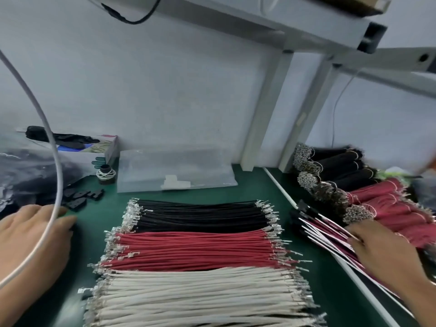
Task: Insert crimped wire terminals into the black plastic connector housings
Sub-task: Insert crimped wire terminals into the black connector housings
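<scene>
- White wires [200,296] with crimped metal terminals at both ends lie side by side nearest the viewer on the green mat [89,244], their length running left to right.
- Red wires [193,249] lie just behind the white ones, touching them, laid out the same way with terminals at each end.
- Black wires [200,215] form the third row, just behind the red ones.
- Left hand [30,241] rests palm down on the mat left of the wire rows, fingers extended and relaxed toward the black connector housings [77,197]; whether a fingertip touches one cannot be told. A white cable [57,185] curves in front of this hand, close to the camera.
- Right hand [387,256] lies on the pile of finished assemblies [325,232], which are red, white and black wires ending in black housings and lying across the mat's right edge; its fingers are spread and fairly straight, and blur hides whether they pinch a wire.
- Loose black connector housings sit scattered on the mat's left side, beyond the left hand's fingertips.
- Behind the black wires, a clear plastic bag [174,168] holding a small white part lies flat, beside a small dark spool [106,173] with white rubber bands round it.
- At the right rear, tied bundles of red wires [382,204] and black wires [337,166] are stacked, terminal ends facing left.
- Farthest back left, a white box [94,152] stands by the wall.
</scene>
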